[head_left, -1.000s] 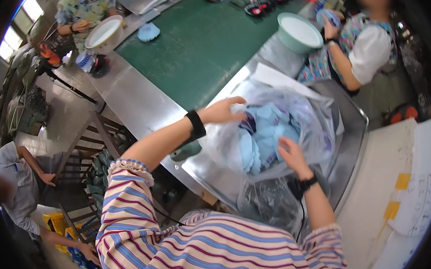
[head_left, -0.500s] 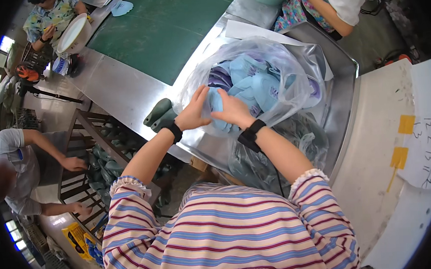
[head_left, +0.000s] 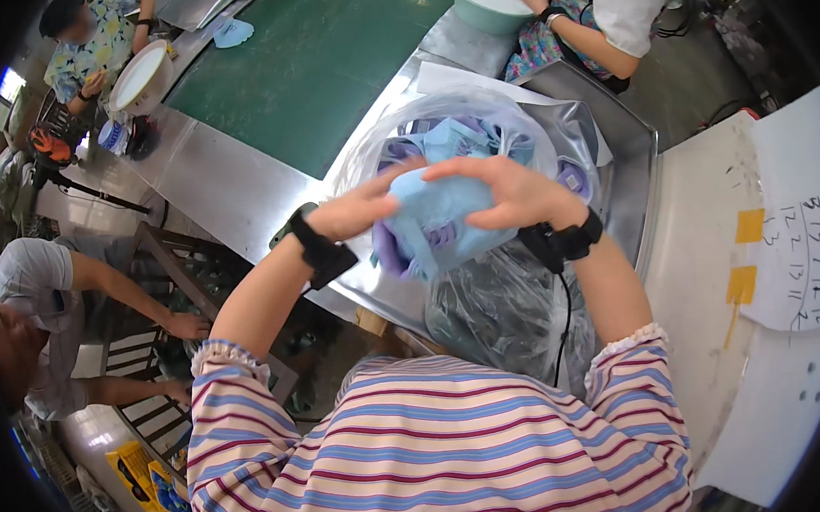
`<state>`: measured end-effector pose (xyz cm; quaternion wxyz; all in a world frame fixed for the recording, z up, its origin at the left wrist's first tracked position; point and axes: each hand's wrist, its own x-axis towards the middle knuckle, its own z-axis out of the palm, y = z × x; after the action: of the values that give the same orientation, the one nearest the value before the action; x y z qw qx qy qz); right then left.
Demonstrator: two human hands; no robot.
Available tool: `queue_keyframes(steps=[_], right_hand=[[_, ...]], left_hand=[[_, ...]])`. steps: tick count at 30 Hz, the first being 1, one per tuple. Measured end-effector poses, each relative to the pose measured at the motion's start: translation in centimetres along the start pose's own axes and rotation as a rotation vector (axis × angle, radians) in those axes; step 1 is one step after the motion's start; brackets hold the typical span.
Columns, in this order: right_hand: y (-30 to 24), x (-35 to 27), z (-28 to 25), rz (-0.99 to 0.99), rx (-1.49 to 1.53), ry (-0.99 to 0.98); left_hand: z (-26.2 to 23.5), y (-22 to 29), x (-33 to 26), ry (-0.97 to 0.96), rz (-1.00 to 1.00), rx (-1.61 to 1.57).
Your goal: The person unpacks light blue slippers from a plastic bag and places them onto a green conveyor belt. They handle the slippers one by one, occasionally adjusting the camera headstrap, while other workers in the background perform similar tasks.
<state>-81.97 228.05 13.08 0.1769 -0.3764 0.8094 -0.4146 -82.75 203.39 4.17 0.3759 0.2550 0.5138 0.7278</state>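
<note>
My left hand [head_left: 358, 208] and my right hand [head_left: 519, 193] grip a bunch of light blue shoe uppers [head_left: 443, 205] between them, fingers curved round its sides. Purple lacing-like marks and purple edges show on the bunch. It is held above the near side of a clear plastic bag [head_left: 352, 156], which lies open behind and holds more blue and purple uppers [head_left: 459, 138]. Part of the bag's contents is hidden behind my hands. A dark green shoe last [head_left: 288, 228] shows in part beside my left wrist.
A metal tray [head_left: 647, 171] surrounds the bag, with crumpled clear plastic [head_left: 512, 311] near me. Beyond runs a green conveyor belt [head_left: 296, 85]. Co-workers sit by basins [head_left: 143, 80] at the far left and right. At left, another person reaches into a slatted rack [head_left: 161, 257].
My hands have lifted the bunch of blue uppers up and toward me, out of the bag. The far-right co-worker holds a purple piece over the basin; the left co-worker reaches further into the rack.
</note>
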Motion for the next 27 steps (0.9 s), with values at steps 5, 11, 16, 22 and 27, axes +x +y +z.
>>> queue_keyframes(steps=[5, 11, 16, 22, 27], right_hand=[[-0.1, -1.6, 1.8, 0.086, -0.404, 0.500], [4.9, -2.5, 11.4, 0.322, 0.961, 0.577], [9.6, -5.7, 12.6, 0.412, 0.796, 0.680], [8.4, -7.6, 10.0, 0.487, 0.979, 0.603], [8.9, -5.7, 10.5, 0.519, 0.663, 0.362]], left_hand=[[3.5, -2.3, 0.2, 0.362, -0.075, -0.151], [4.3, -2.9, 1.3, 0.363, 0.051, 0.088], [2.0, -7.4, -0.7, 0.436, 0.342, 0.806], [-7.1, -10.8, 0.2, 0.726, -0.094, 0.575], [-8.9, -9.0, 2.1, 0.476, 0.138, 1.137]])
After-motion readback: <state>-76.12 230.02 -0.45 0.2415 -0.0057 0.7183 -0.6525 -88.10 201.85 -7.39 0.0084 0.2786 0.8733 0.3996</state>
